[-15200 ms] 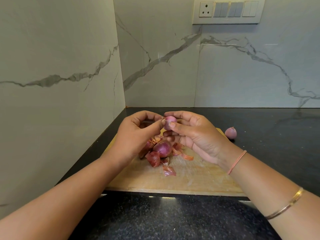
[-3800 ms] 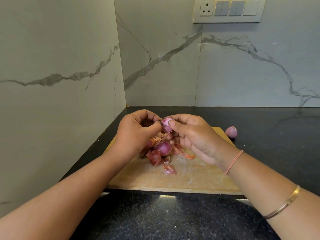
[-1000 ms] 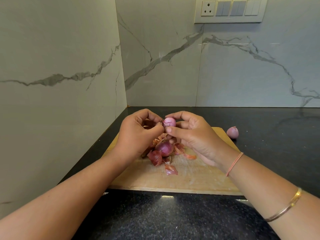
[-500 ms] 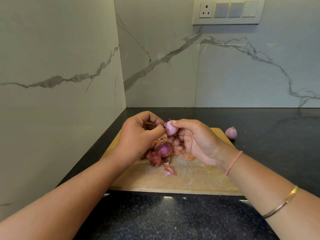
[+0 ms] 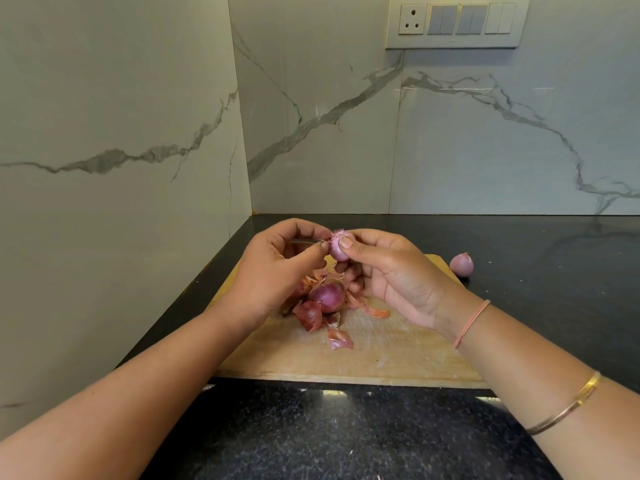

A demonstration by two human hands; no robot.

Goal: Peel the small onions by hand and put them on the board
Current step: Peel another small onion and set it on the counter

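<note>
Three small onions are in view. One onion (image 5: 340, 250) is held above the far half of the board (image 5: 381, 355), pinched between the thumb and fingers of the right hand (image 5: 391, 275). Its surface is pale pink and mostly bare, with a ragged tuft of skin at its top end. The left hand (image 5: 277, 271) meets it there, thumb and forefinger closed on a thin shred of skin (image 5: 326, 240), so the two hands are together over the board, joined through the onion. A second, darker onion (image 5: 327, 295) lies on the board below the hands, amid loose peels (image 5: 341, 339) scattered toward the board's middle; whether it is fully peeled cannot be told. A third onion (image 5: 461, 264) rests on the black counter (image 5: 346, 438) just off the board's far right corner, pale and seemingly stripped, yet not on the board. Judged progress: the held onion is near the end of its peeling, with the last shreds at the tip left to pull away before it is set down on the board. The counter onion is yet to be moved there, and the dark one may need more skin removed.
</note>
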